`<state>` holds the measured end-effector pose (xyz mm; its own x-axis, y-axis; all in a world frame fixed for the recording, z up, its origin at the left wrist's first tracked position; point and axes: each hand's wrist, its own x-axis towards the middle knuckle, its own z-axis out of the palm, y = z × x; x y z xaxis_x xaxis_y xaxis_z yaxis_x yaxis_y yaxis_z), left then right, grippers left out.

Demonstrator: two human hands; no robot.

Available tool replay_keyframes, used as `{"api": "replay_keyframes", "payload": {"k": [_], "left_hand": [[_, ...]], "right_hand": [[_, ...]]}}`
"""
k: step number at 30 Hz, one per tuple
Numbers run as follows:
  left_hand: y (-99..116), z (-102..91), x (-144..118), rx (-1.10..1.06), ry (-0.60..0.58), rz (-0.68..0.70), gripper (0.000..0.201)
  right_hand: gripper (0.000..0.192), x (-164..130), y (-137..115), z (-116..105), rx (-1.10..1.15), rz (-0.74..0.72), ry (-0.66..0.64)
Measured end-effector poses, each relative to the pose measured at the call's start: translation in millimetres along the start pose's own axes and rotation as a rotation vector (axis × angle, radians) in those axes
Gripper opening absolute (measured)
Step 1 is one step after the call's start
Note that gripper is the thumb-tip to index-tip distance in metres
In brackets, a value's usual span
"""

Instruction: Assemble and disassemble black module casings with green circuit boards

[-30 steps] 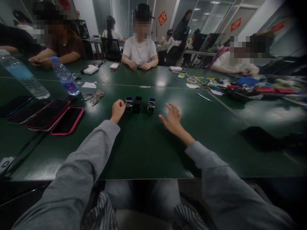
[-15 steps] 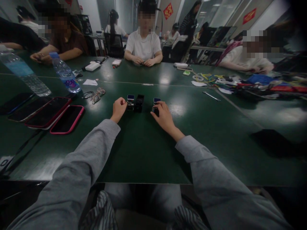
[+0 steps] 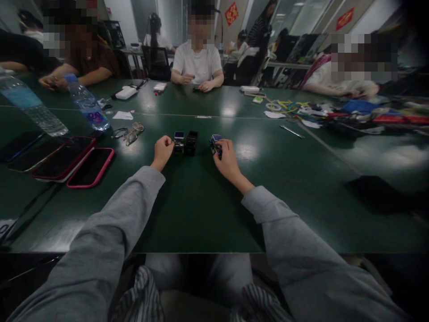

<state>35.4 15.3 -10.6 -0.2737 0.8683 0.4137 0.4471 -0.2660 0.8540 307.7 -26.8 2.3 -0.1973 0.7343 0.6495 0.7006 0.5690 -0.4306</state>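
Pinching a small circuit module with a tilted screen, the right hand has thumb and fingers narrowed around it, over the green surface; whether it is lifted is unclear. A light grip by the edges should spare the screen. The left hand curls beside a second module; I cannot tell if it holds anything. Next to that module, a black block looks too dark inside to read. Left, a blue-capped bottle and larger bottle seem to hold clear liquid.

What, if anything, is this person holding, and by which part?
Right hand: small, dark circuit-board gadget with blue-grey screen, by its right side. Left hand: cannot tell.
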Motion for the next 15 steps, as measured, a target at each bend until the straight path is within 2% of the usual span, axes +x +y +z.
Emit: {"api": "replay_keyframes", "payload": {"k": [8, 15], "left_hand": [[-2.0, 1.0, -0.2, -0.014, -0.003, -0.006, 0.021], [0.7, -0.2, -0.6, -0.008, -0.005, -0.011, 0.021]], "right_hand": [[0.028, 0.8, -0.3, -4.4, 0.01, 0.068, -0.019], [0.028, 1.2, 3.9, -2.6, 0.058, 0.146, 0.004]]}}
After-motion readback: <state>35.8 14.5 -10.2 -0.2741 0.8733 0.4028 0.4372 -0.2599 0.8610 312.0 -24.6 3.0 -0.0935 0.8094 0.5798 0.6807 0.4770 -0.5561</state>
